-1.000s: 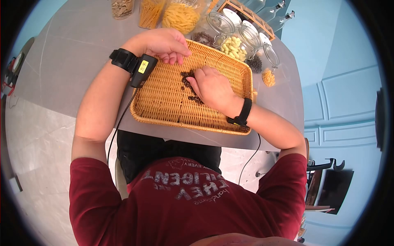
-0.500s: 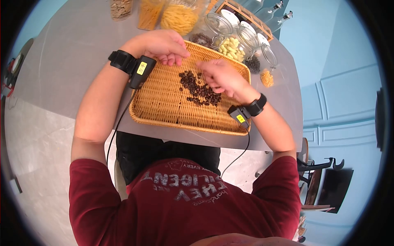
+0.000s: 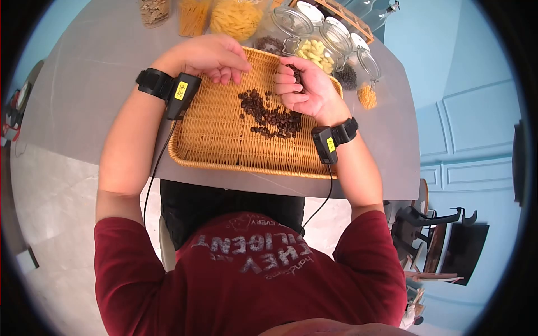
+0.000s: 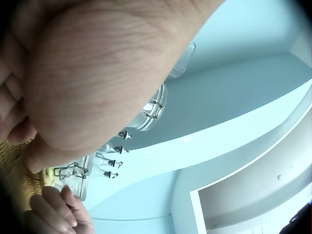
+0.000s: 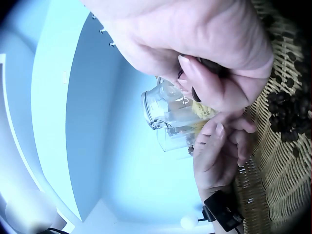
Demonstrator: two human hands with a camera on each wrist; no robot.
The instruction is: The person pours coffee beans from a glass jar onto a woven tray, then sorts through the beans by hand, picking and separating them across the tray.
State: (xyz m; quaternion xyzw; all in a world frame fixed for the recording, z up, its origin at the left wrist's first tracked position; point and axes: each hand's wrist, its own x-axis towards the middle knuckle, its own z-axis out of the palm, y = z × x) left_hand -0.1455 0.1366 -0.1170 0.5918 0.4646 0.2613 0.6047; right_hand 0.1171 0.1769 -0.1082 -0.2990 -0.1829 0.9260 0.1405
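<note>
Dark roasted coffee beans (image 3: 274,120) lie in a loose heap in a shallow wicker basket (image 3: 207,143). Above the basket's far right part, my right hand (image 3: 308,92) is raised with its palm turned up and its fingers curled round some coffee beans. In the right wrist view, a few dark coffee beans (image 5: 209,64) show between the thumb and fingers. My left hand (image 3: 216,59) is over the basket's far left corner, its fingers loosely bent and nothing visible in them.
Behind the basket stand a jar of pale yellow-green pieces (image 3: 315,53), a jar of dark grains (image 3: 346,77) and a small jar of orange-yellow bits (image 3: 367,97). Penne pasta (image 3: 235,21) and spaghetti (image 3: 193,19) in clear containers are at the back left. A wooden rack (image 3: 350,19) lies behind.
My right hand was down over the beans, then lifted off them. Now it has risen toward the basket's far right rim and turned palm up with beans in it. The left hand stays nearly in place.
</note>
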